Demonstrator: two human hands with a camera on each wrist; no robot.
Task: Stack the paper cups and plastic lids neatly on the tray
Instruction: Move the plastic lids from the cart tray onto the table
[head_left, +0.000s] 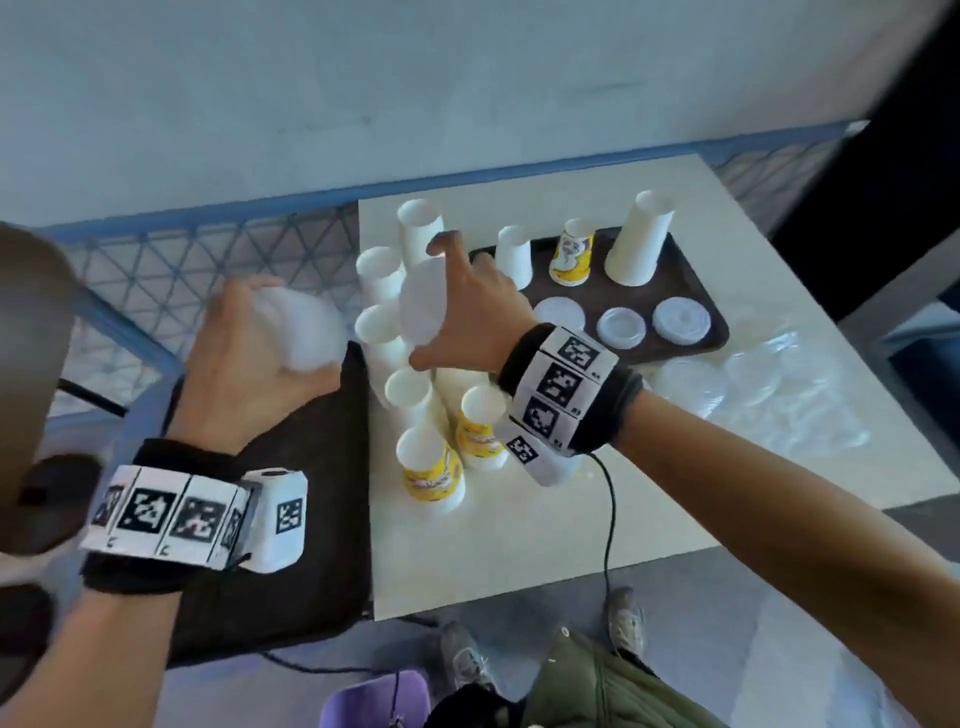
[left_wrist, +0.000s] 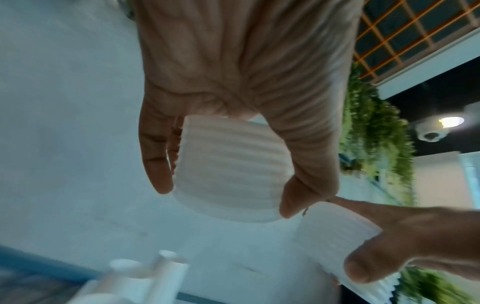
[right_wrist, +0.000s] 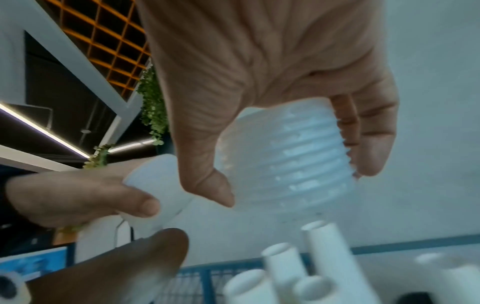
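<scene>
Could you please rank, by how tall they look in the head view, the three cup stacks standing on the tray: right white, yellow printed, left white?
1. Right white stack, clearly tallest.
2 and 3. The left white stack and the yellow printed stack look about alike, so I will not rank them.
All stand on the tray.

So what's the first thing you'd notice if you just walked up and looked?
Both hands in mid-air: the left hand and the right hand each grip a ribbed white stack of plastic lids. Below them upside-down white paper cups crowd the pale table, beside a dark brown tray of cups and lids.
</scene>
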